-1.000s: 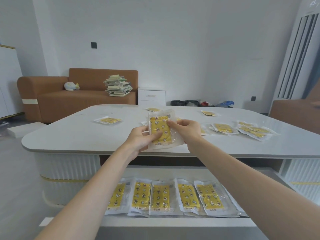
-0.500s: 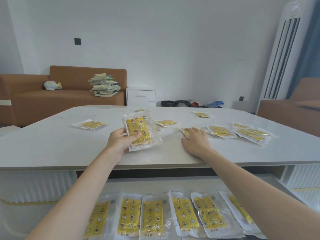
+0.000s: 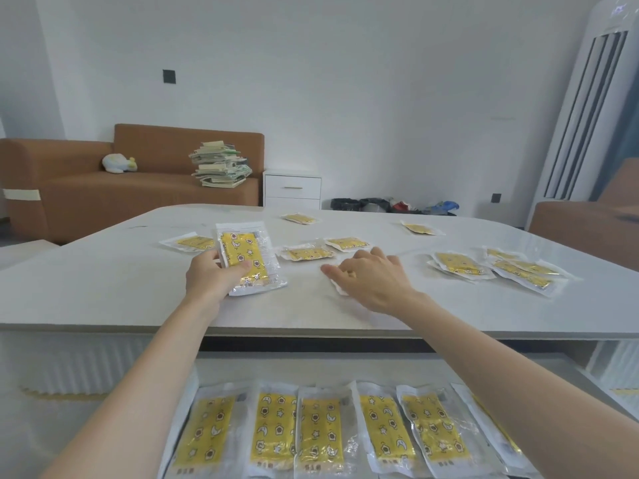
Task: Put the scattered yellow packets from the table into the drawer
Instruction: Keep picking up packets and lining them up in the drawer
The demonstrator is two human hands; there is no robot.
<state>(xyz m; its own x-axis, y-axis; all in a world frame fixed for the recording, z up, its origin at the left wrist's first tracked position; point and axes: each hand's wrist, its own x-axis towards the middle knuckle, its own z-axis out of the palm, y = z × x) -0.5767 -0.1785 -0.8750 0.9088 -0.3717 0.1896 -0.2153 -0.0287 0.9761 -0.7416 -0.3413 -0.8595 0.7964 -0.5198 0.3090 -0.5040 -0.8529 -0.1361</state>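
Observation:
My left hand (image 3: pixel 211 280) grips a small stack of yellow packets (image 3: pixel 247 259) just above the white table (image 3: pixel 103 288). To its right, my right hand (image 3: pixel 375 280) lies over another packet, fingers bent on it; only that packet's white corner (image 3: pixel 337 288) shows. Loose yellow packets lie on the table: one beside my right hand (image 3: pixel 307 254), one behind it (image 3: pixel 347 243), one at the left (image 3: pixel 192 242), two far back (image 3: pixel 299 218) (image 3: pixel 420 228), and a cluster at the right (image 3: pixel 518 271). Below the table edge the drawer (image 3: pixel 345 368) stands open with a row of several packets (image 3: pixel 318 430).
Behind the table are a brown sofa (image 3: pixel 69 188) with a stack of books (image 3: pixel 221 164), a white nightstand (image 3: pixel 292 188), and bags on the floor (image 3: pixel 390 203). A tall white air conditioner (image 3: pixel 587 115) and a brown armchair (image 3: pixel 587 229) stand at the right.
A second ago both hands held the stack. My right hand let go and dropped onto a packet on the table, and its fingers have now curled. My left hand keeps the stack.

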